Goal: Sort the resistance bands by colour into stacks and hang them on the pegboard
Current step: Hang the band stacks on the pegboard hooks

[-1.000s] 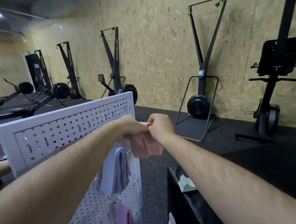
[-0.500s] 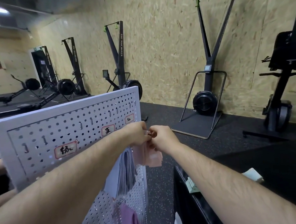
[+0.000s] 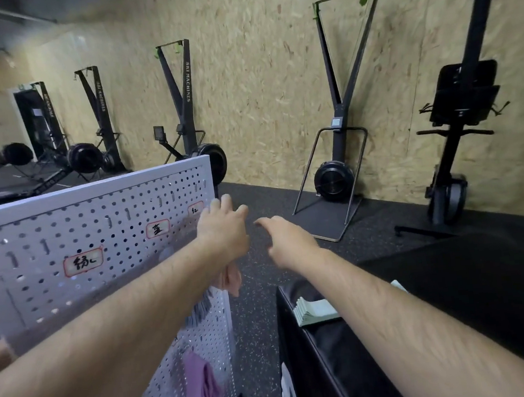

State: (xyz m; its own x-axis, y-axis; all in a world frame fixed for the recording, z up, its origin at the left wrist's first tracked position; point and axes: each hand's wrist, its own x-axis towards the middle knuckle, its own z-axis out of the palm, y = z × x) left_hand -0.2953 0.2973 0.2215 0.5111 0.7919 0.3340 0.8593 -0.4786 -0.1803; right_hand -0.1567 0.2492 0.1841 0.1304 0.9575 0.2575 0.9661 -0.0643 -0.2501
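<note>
A white pegboard [image 3: 75,235] stands at the left with three red-framed labels. Pink bands [image 3: 231,278] hang at its right edge, just under my left hand [image 3: 225,230], which is open with fingers spread near the board's right label. My right hand [image 3: 285,239] hovers open just right of it, holding nothing. Grey-blue bands [image 3: 201,311] hang lower on the board, mostly hidden by my left forearm. Purple bands [image 3: 202,386] hang near the bottom. A stack of pale green bands [image 3: 316,311] lies on the black bench.
The black padded bench [image 3: 350,359] stands at the lower right, beside the pegboard. Several ski machines [image 3: 337,159] lean along the chipboard wall behind. Black speckled rubber floor [image 3: 257,326] shows between board and bench.
Both hands have let go of the pink bands, which now hang at the board's right edge. The fingers have opened and the hands have drawn slightly apart.
</note>
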